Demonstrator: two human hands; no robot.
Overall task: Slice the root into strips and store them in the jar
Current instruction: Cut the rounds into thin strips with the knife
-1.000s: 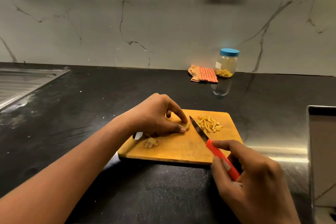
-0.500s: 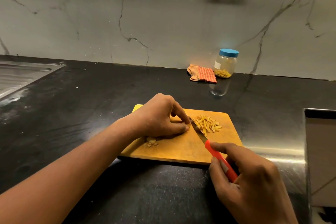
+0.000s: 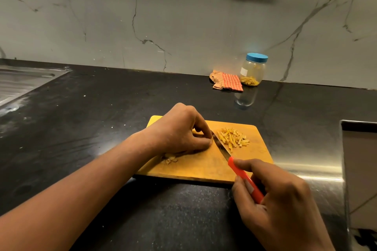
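The root point(image 3: 211, 140) is almost wholly hidden: a small pale piece sits on a wooden cutting board point(image 3: 204, 169), pinned under the curled fingertips of the left hand point(image 3: 179, 130). Whether more of it lies under the palm cannot be seen.

The knife point(image 3: 221, 146) lies at a slant with its blade right against those fingertips. This looks like the main danger: so little root shows past the fingers that a cut placed slightly too far left, or a slip of the piece, would likely bring the edge onto a fingertip. The piece may also roll or shoot out under pressure because it is so small.

The left hand is bent into a claw, fingers closed down on the root and thumb tucked along the side. The right hand point(image 3: 279, 206) is clenched around the knife's orange handle point(image 3: 244, 181), index finger stretched along the top, near the board's front edge.

Just right of the blade lies a loose heap of cut yellow strips point(image 3: 233, 138). A few scraps point(image 3: 169, 159) lie under the left wrist.

The jar point(image 3: 253, 70) stands well apart, at the back of the black counter point(image 3: 81, 128) against the marble wall, blue lid on, some strips already inside. A checked cloth point(image 3: 227, 80) lies just beside it.
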